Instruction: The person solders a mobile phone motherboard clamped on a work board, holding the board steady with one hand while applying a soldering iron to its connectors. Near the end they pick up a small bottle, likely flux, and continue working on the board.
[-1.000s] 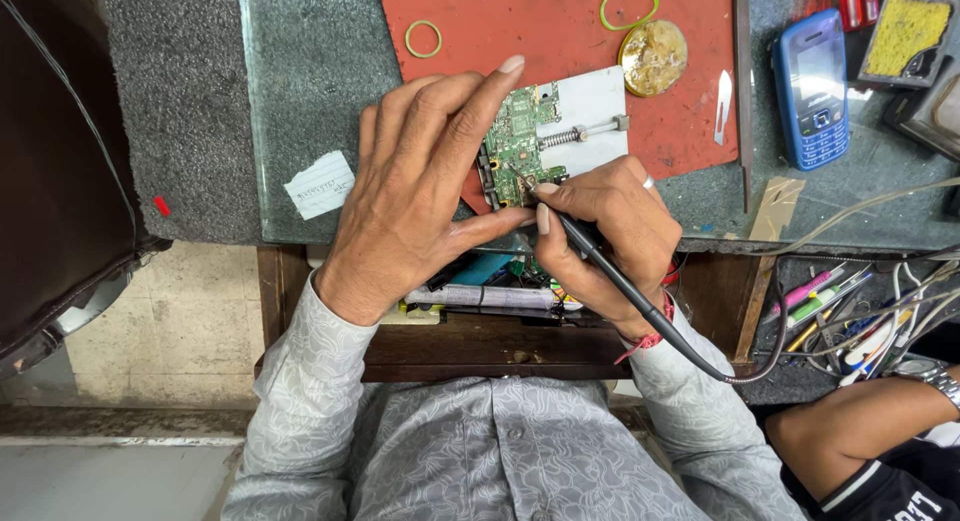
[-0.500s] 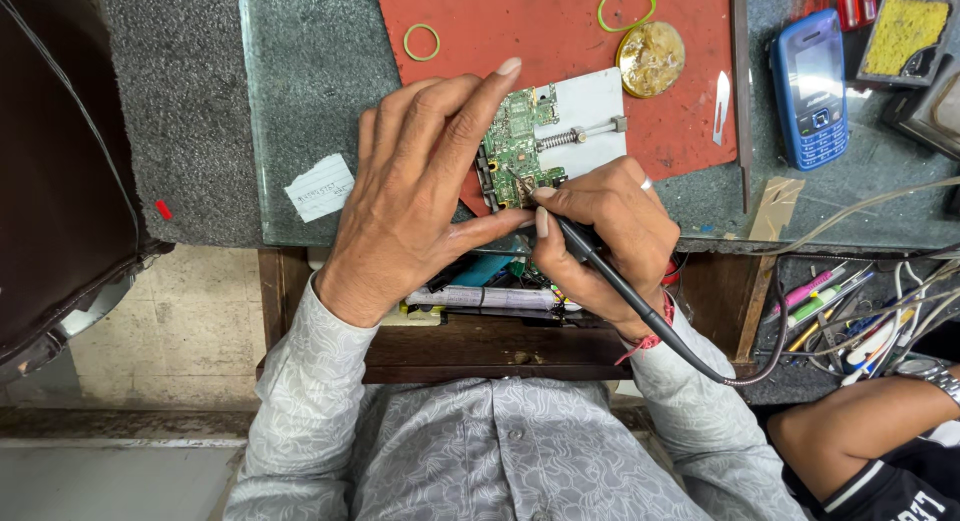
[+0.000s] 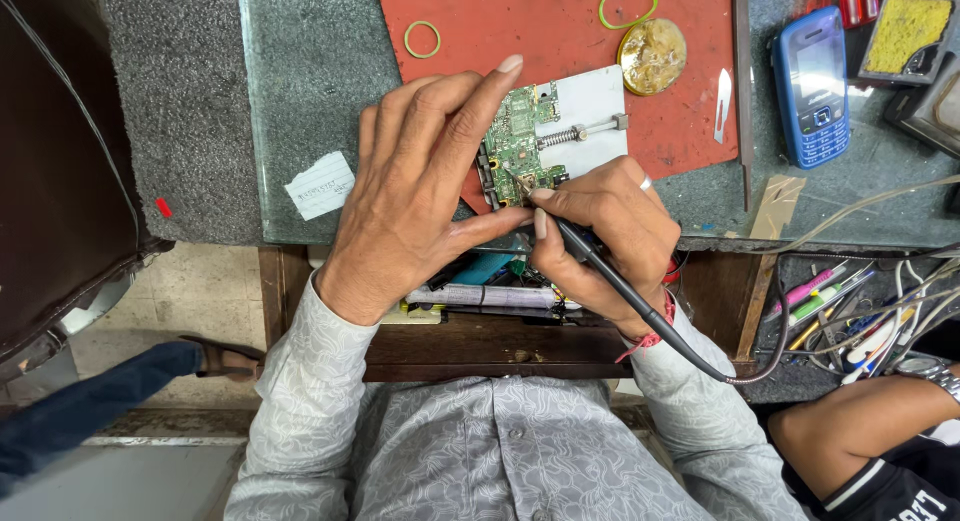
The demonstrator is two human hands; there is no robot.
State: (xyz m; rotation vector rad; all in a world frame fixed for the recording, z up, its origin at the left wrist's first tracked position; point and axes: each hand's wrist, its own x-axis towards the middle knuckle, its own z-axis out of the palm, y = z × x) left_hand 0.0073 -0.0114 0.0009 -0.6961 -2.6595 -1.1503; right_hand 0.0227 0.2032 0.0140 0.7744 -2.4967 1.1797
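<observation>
Green circuit board (image 3: pixel 515 141) sits in a white metal holder plate (image 3: pixel 590 106) on the red rubber mat (image 3: pixel 560 31), same spot as half a second and a second ago; no shift seen. Both hands hold the same pose as before. Left hand (image 3: pixel 420 191) lies flat and spread, fingers extended, index fingertip at the board's top edge, thumb stretched along its near edge; it grips nothing, only presses beside the board. Right hand (image 3: pixel 605 226) is curled tight round a black corded soldering iron (image 3: pixel 590 256), tip touching the board's lower edge. Board lies between the two hands, just ahead of the right knuckles. Nearby: blue keypad phone (image 3: pixel 812 86), round brass tin (image 3: pixel 652 56), green rubber band (image 3: pixel 628 3), another person's arm (image 3: pixel 860 421) at lower right.
</observation>
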